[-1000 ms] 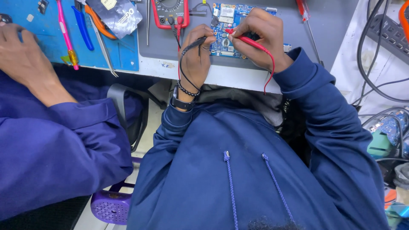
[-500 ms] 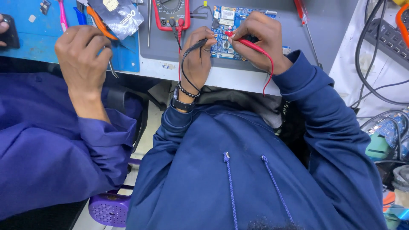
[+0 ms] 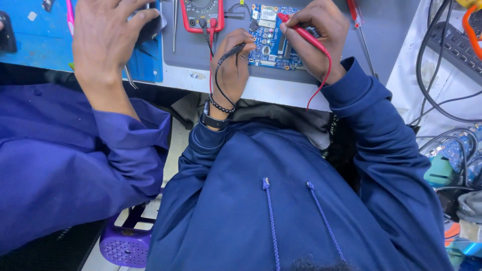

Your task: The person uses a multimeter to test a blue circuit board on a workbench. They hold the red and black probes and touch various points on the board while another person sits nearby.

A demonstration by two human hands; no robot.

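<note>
1. Co-worker's hand [image 3: 108, 37] is seen at far left over the blue mat [image 3: 30, 50], fingers curled on something dark that cannot be identified.
2. Left hand [image 3: 232, 65] is bent at the wrist, fingers closed on the black probe [image 3: 232, 51] like a pen.
3. Circuit board [image 3: 273, 37], lying flat on the grey mat [image 3: 391, 35] below the red multimeter [image 3: 203, 15], is judged light, stiff and fragile, best held by its edges.
4. Right hand [image 3: 321, 37] is arched over the board, fingers pinched on the red probe [image 3: 301, 32].

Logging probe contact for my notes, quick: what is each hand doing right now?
Left hand: closed on the black probe.
Right hand: closed on the red probe, over the blue circuit board.
</note>
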